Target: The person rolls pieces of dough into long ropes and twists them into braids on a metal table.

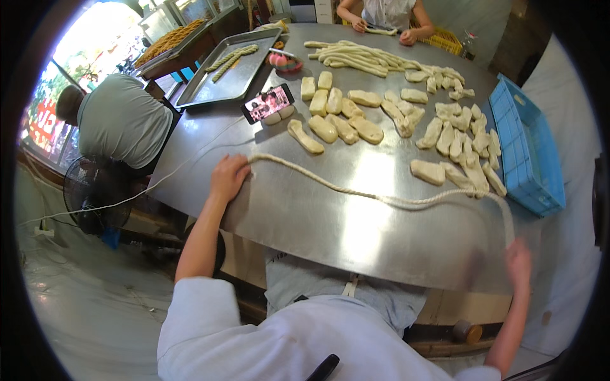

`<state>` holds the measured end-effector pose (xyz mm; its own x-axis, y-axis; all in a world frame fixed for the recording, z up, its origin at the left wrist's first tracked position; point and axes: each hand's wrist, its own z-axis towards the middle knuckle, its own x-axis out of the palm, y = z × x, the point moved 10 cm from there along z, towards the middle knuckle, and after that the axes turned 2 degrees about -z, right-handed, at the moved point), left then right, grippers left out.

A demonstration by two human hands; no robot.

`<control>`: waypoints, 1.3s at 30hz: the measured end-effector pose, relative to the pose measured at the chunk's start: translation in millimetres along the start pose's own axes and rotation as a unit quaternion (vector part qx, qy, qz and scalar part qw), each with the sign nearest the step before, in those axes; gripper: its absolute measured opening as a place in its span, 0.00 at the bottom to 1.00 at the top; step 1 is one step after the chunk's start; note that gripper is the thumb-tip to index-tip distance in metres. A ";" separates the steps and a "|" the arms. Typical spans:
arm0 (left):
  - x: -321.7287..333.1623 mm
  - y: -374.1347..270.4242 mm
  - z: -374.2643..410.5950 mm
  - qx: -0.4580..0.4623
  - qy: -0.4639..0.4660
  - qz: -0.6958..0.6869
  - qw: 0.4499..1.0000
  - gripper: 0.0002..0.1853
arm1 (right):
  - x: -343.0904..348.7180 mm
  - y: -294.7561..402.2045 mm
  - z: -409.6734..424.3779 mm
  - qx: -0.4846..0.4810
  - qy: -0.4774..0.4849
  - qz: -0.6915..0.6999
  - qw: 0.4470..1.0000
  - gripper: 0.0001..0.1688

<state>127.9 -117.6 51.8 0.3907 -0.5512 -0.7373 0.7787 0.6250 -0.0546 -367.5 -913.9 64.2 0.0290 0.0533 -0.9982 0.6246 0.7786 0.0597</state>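
A long twisted dough rope (pixel 350 191) stretches in a wavy line across the steel table (pixel 305 224) in front of me. My left hand (pixel 230 177) grips its left end on the tabletop. At the far right my right hand (pixel 518 262), blurred, grips the other end near the table's front edge. Beyond the rope lie several thick dough pieces (pixel 366 129). More dough strips (pixel 455 143) are heaped to the right, and the rope passes close to the nearest of them. A pile of long dough strands (pixel 357 58) rests farther back.
A metal tray (pixel 190 97) holding twisted dough stands at the back left, near a propped phone (pixel 268 104) with a white cable (pixel 176 169). A blue plastic crate (pixel 529 147) sits at the right. One person (pixel 126 119) bends at the left; another (pixel 388 14) handles dough across the table.
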 end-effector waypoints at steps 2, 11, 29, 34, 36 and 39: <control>18.5 21.2 -4.1 -0.084 0.056 0.007 0.995 0.12 | -12.3 16.2 -4.4 -0.045 -0.031 0.066 0.996 0.17; -31.8 -66.5 -53.0 -0.046 0.086 0.101 0.990 0.19 | -13.5 33.5 -83.6 -0.118 0.069 0.053 0.989 0.12; -11.9 -60.3 -22.2 -0.012 0.072 0.228 0.971 0.21 | -26.6 -18.0 -69.2 0.155 -0.021 0.229 0.961 0.13; 5.5 -56.8 -47.7 -0.086 0.259 0.055 0.960 0.09 | -16.5 20.1 -76.3 -0.119 0.089 -0.044 0.988 0.11; -17.7 -34.7 -20.4 -0.104 0.081 0.035 0.991 0.04 | -59.1 -22.6 -66.4 0.036 -0.126 0.215 0.968 0.14; -21.5 -13.4 1.8 -0.037 -0.030 0.059 0.997 0.06 | -57.1 -32.5 -53.9 0.048 -0.141 0.129 0.980 0.16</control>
<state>109.9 -115.1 69.6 0.5077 -0.5016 -0.7004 0.6879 0.7255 -0.0209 -431.5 -908.6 119.9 0.4017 0.0540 -0.9142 0.6389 0.6987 0.3220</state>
